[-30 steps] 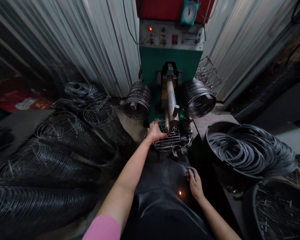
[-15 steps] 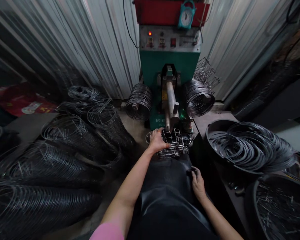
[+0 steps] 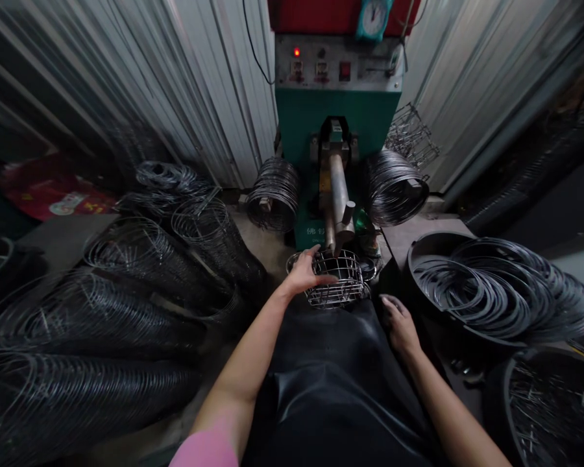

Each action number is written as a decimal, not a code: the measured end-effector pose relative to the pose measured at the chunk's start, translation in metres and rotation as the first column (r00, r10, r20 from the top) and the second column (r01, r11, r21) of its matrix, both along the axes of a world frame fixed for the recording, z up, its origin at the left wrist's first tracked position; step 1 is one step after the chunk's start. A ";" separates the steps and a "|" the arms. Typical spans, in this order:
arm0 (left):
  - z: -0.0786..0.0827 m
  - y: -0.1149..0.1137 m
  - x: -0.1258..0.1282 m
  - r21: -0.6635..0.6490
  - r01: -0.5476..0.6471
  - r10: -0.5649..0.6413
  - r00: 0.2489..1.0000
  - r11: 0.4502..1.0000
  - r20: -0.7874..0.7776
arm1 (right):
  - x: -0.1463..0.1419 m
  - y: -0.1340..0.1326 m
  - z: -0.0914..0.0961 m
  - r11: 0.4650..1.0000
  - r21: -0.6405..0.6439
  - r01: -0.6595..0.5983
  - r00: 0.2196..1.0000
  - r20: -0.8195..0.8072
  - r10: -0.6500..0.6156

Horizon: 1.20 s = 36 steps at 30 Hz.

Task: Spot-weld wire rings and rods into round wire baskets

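My left hand (image 3: 304,272) grips the left rim of a small wire basket (image 3: 340,280) that rests at the near end of the green machine (image 3: 338,123), just under its metal arm (image 3: 338,194). My right hand (image 3: 400,324) hovers to the right of the basket above my black apron (image 3: 331,383); its fingers are loosely curled and appear to hold nothing.
Wire rings hang on spools either side of the arm (image 3: 272,194) (image 3: 394,188). A black tub of wire rings (image 3: 491,292) stands at right, another tub (image 3: 549,408) nearer. Long stacks of finished wire baskets (image 3: 102,311) lie on the floor at left. Corrugated metal walls stand behind.
The left hand drew the basket off the arm's tip toward me and tilted it. The right hand rose from the apron and moved forward and right.
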<state>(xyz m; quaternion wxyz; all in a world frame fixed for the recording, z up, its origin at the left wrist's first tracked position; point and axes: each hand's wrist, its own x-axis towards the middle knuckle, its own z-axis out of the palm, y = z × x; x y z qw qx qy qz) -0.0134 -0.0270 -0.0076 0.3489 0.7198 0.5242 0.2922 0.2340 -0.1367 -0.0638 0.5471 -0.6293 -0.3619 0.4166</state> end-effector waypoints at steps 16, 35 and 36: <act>-0.001 0.056 0.001 -0.039 -0.031 0.020 0.967 0.999 -0.254 | -0.024 0.182 0.059 0.699 -0.219 -0.681 0.340 0.750 0.567; -0.035 -0.040 -0.059 0.004 0.305 -0.305 0.952 0.952 -0.002 | -0.029 0.159 0.082 0.703 -0.208 -0.680 0.467 0.616 0.634; -0.027 -0.048 -0.062 0.041 0.363 -0.361 0.931 0.931 -0.045 | -0.031 0.155 0.084 0.709 -0.218 -0.671 0.485 0.595 0.641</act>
